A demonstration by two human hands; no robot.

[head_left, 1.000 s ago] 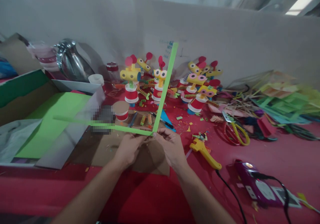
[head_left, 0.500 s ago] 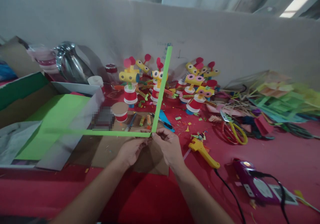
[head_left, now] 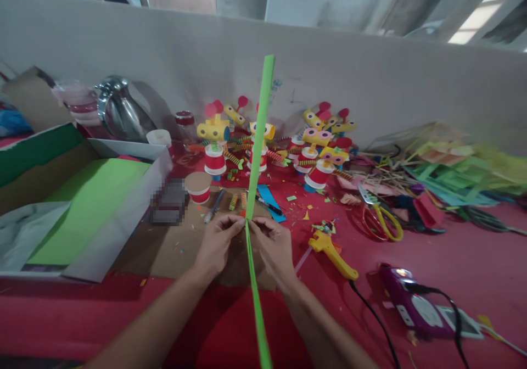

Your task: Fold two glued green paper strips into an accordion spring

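My left hand (head_left: 218,245) and my right hand (head_left: 275,247) pinch the joint of two long green paper strips above a brown cardboard sheet (head_left: 177,248). One green strip (head_left: 258,138) stands up and away from my fingers toward the wall. The other green strip (head_left: 257,308) runs down between my forearms toward me. Both hands are closed on the strips where they meet.
Paper-cup figures (head_left: 263,144) with yellow rolls stand by the wall. A yellow glue gun (head_left: 331,248), scissors (head_left: 381,218), a purple device (head_left: 415,303), a paper cup (head_left: 198,186), a pen (head_left: 214,207) and a steel jug (head_left: 117,111) lie around. A box with green paper (head_left: 88,207) sits left; paper scraps (head_left: 453,166) pile right.
The strip that lay out to the left has been folded over and now points down toward me. The upright strip has tilted closer to vertical. Both hands keep their pinch.
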